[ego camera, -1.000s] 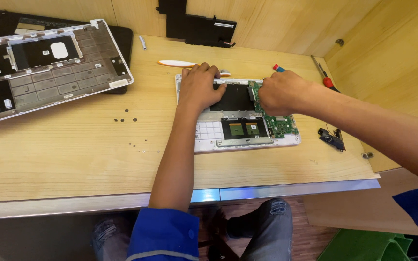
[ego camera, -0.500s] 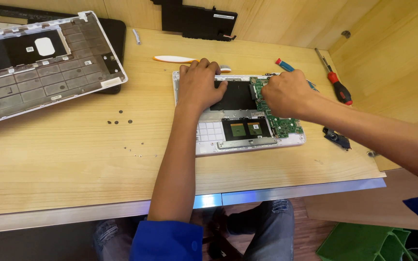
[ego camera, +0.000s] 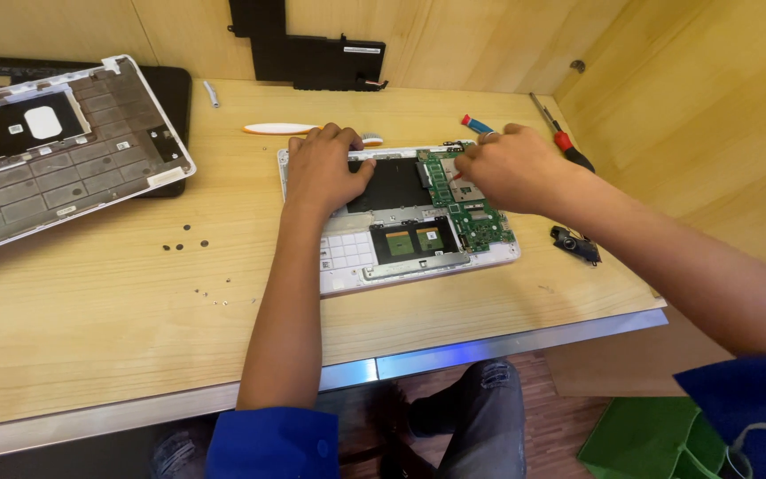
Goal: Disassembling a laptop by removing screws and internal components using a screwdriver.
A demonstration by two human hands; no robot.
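while the loose screws (ego camera: 190, 246) lay scattered at nine o'clock of the opened laptop base (ego camera: 396, 217), a sweeping forearm could have flicked them off the table (ego camera: 90, 355); the left hand (ego camera: 323, 168) pressed flat and open on the base, the right hand (ego camera: 507, 167) pinched something unclear on the green circuit board (ego camera: 472, 217), where a slip might have scratched it.

the right hand (ego camera: 511, 168) covers whatever its grip pinches on the green circuit board (ego camera: 476, 217), so that stays unclear. at 9 o'clock the grey keyboard shell (ego camera: 46, 168) runs off the edge. the scattered screws (ego camera: 183, 247) are too small to tell apart.
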